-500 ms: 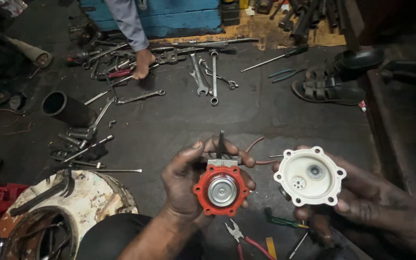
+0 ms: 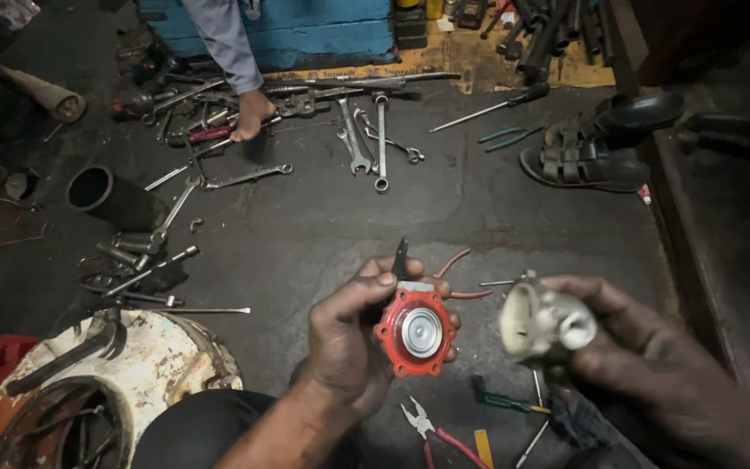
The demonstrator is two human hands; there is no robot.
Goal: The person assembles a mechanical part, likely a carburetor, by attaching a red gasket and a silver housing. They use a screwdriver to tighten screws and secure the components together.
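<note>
My left hand point(image 2: 349, 334) grips a round part with a red rubber diaphragm and a silver centre disc point(image 2: 417, 332), its face turned up toward me. A thin dark blade-like piece point(image 2: 400, 258) sticks up behind it by my thumb. My right hand point(image 2: 644, 352) holds a white plastic cover point(image 2: 542, 323), tilted so its edge and a round boss show. Both hands hover over the dark floor, the two parts a short gap apart.
Spanners point(image 2: 366, 135) and screwdrivers point(image 2: 488, 108) lie scattered at the back. Another person's foot point(image 2: 252, 113) stands among them. A black pipe point(image 2: 113, 198) lies left, sandals point(image 2: 585, 161) right, a rusty white housing point(image 2: 136, 369) at lower left, red-handled pliers point(image 2: 434, 430) below my hands.
My right hand has turned the white cover from face-up to tilted on edge. The red diaphragm part stays in my left hand, nearly unmoved.
</note>
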